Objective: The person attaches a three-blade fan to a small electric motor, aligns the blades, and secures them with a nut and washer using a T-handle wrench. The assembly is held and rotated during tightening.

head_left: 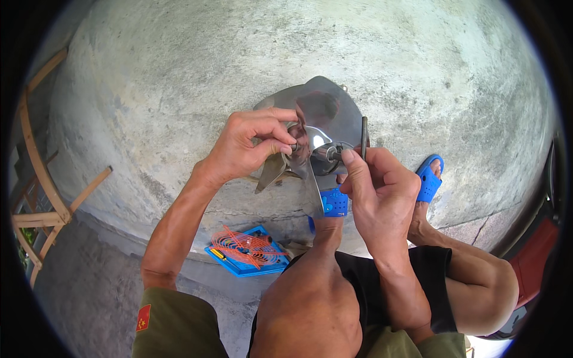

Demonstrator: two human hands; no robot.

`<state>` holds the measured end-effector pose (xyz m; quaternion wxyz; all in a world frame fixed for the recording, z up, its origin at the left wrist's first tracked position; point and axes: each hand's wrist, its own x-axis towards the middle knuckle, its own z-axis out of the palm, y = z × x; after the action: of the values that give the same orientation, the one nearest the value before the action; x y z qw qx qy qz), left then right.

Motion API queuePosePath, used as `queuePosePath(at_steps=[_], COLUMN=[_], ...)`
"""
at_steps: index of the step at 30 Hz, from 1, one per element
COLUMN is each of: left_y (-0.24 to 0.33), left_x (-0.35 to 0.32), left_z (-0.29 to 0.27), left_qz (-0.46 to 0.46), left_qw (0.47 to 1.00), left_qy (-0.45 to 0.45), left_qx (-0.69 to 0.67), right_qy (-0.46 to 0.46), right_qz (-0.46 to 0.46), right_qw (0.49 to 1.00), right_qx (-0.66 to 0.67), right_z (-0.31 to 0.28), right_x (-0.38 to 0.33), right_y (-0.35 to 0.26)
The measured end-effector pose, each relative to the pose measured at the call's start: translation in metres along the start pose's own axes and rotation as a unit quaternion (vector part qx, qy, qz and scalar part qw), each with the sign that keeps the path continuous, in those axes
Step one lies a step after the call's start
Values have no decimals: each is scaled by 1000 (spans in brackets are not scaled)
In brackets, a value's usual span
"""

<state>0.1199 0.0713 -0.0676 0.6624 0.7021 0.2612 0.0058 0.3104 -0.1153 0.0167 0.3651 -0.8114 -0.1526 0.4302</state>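
Observation:
My left hand (248,143) grips a shiny metal fan blade (325,116) by its hub, fingers curled around the centre boss. My right hand (376,185) holds a dark L-shaped hex key (364,136) against the hub's shaft, its long arm standing upright above my thumb. The blade is held in the air over my knees, its curved vanes spreading up and down-left. The tip of the key where it meets the hub is hidden by my thumb.
An orange wire fan guard (248,247) lies on a blue tray (239,267) on the concrete floor (179,77) below my left forearm. My feet wear blue sandals (428,179). A wooden frame (42,197) stands at the left; a red object (537,250) lies at the right.

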Motion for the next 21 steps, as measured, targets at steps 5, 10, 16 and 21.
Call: queuePosePath(at_steps=[5, 10, 16, 21], left_y=[-1, -2, -4, -2], left_x=[-7, -7, -5, -4], left_z=[10, 11, 7, 4], left_qz=[1, 12, 7, -11], left_qw=[1000, 1000, 1000, 1000], left_qy=[16, 21, 20, 11], left_qx=[-19, 10, 8, 12], right_qy=[-67, -33, -49, -29], right_qz=[120, 24, -216, -280], right_qw=[982, 994, 974, 956], right_qx=[126, 103, -47, -87], right_z=[-13, -32, -38, -27], right_x=[2, -3, 3, 8], right_y=[-18, -7, 24, 33])
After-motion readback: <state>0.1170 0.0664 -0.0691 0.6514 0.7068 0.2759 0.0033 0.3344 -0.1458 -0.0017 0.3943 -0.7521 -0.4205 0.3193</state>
